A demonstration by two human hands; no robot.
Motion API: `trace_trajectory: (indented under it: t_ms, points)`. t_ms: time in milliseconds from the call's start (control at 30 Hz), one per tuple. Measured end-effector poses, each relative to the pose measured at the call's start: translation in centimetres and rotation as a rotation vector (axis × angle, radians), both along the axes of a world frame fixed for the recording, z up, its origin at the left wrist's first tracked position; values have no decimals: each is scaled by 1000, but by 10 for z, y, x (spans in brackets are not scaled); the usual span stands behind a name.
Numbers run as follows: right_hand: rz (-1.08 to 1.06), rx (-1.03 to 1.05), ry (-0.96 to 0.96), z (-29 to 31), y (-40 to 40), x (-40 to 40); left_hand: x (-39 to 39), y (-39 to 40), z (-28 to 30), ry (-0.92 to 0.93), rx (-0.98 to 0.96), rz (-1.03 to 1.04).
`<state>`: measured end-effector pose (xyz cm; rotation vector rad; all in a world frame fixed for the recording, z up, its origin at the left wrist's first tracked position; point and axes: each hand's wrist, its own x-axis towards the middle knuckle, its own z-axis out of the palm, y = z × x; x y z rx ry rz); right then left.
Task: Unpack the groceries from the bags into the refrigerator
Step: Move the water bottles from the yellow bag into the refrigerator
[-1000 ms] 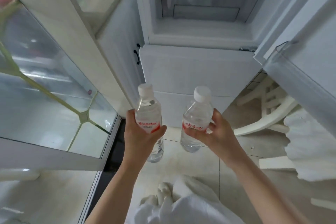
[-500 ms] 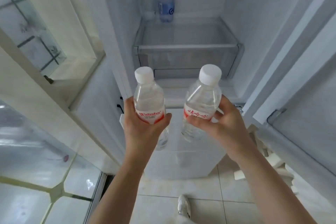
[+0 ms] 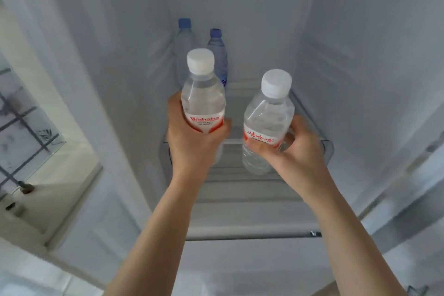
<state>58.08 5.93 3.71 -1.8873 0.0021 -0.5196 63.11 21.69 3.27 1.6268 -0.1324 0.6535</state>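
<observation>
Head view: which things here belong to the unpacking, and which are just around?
Job:
- left hand gripping white-capped clear water bottle
- right hand gripping second white-capped bottle
- two blue-capped bottles on the glass refrigerator shelf

Around:
- frosted patterned cabinet pane

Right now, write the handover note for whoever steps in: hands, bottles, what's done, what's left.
Left hand grips a white-capped water bottle upright, in front of the open refrigerator.
Right hand grips a second white-capped bottle, tilted slightly.
Two blue-capped bottles already stand at the back left of the glass shelf.
Done: both bottles raised to shelf height.
Left: set both on the shelf, probably beside the blue-capped ones, then return for more. The bags are out of view.
</observation>
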Motion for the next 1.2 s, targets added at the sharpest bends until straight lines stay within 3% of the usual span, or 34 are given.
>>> trace_trajectory:
  t_ms: [233,367,433,933,1067,1200]
  points:
    - [-20,-2,-84,6,-1,41,35,-6,-10,-57,-58,-21]
    - [5,-9,-23,4,-6,58,45,-12,-19,-19,-84,-9]
    - [-70,-24,-24,18,-8,126,118,-14,-7,-14,-100,-34]
    - [-59,10,94,-1,-17,158,134,-17,-17,88,-10,-140]
    - [-209,-88,28,-19,-3,146,129,-11,-29,103,98,-150]
    - [-344,-227,-14,-39,22,134,117,-9,-53,104,279,-13]
